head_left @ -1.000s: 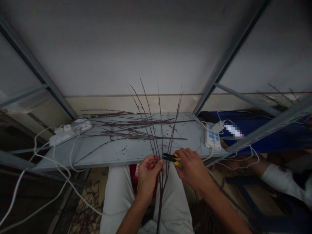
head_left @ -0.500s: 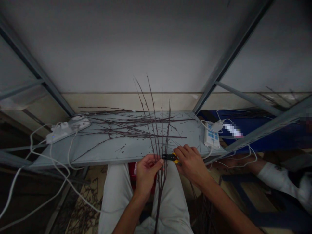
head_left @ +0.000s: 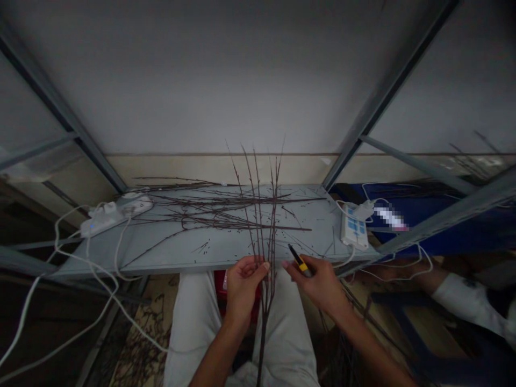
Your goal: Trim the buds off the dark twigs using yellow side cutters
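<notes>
A thin, dark branch [head_left: 264, 317] with several upright twigs stands over my lap, its tips reaching above the grey shelf. My left hand [head_left: 245, 282] is closed around the twigs, thumb and fingers pinching them near the shelf's front edge. Just to the right, my right hand [head_left: 318, 282] grips small pliers-like cutters [head_left: 300, 262] with yellow and black handles. Their dark tip points up and left, apart from the twigs. Part of the handles is hidden in the palm.
More dark branches [head_left: 226, 220] lie across the grey shelf [head_left: 161, 252] among small clippings. White power strips sit at the left [head_left: 116, 215] and right [head_left: 355, 228], trailing cables. Metal posts rise on both sides. Another person's arm [head_left: 423, 274] shows at right, beside a blue surface.
My right hand has drawn the cutters away from the twigs to the right and turned their tip upward. The held twigs have shifted slightly; my left hand keeps its pinch.
</notes>
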A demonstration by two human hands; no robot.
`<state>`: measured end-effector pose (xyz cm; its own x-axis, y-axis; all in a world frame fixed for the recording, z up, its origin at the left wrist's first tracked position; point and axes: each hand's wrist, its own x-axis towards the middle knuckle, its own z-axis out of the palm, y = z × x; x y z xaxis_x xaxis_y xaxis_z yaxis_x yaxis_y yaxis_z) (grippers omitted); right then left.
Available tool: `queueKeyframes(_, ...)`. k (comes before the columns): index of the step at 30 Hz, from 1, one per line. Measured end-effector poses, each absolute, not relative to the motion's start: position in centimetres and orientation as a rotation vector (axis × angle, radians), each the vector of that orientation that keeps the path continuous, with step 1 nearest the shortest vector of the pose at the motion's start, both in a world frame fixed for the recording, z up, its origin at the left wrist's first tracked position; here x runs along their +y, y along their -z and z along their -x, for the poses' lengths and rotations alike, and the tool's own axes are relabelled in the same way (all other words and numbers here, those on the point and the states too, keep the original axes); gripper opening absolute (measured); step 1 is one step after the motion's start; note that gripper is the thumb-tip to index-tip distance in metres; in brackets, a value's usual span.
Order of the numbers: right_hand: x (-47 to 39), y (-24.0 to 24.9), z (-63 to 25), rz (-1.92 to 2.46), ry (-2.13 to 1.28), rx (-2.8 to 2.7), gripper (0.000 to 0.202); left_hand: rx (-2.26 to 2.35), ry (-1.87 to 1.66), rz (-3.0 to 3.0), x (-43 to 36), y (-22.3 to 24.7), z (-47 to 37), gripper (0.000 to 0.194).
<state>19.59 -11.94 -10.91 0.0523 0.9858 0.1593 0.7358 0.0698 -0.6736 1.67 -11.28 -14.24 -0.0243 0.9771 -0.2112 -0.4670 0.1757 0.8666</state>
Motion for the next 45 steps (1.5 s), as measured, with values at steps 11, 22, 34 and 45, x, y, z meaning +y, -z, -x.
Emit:
queueKeyframes(11, -11.0, 10.9, -16.0, 1.402, -1.031, -1.212, 0.031, 0.846, -1.215, -0.662, -12.1, 13.2, -1.1, 0.030)
queueKeyframes(22, -11.5, 11.7, -16.0, 1.352, -1.186, -1.060, 0.033, 0.759, -1.167, -0.591, -12.0, 13.8, 0.5, 0.026)
queueKeyframes(34, -12.2, 11.7, -15.9, 1.255, -1.273, -1.018, 0.037, 0.771, -1.211, -0.770, -12.1, 14.4, 0.0, 0.023)
queueKeyframes(45, -12.6, 11.7, -14.8, 1.314, -1.215, -0.991, 0.038, 0.720, -1.333, -0.716, -10.3, 12.8, -0.6, 0.024)
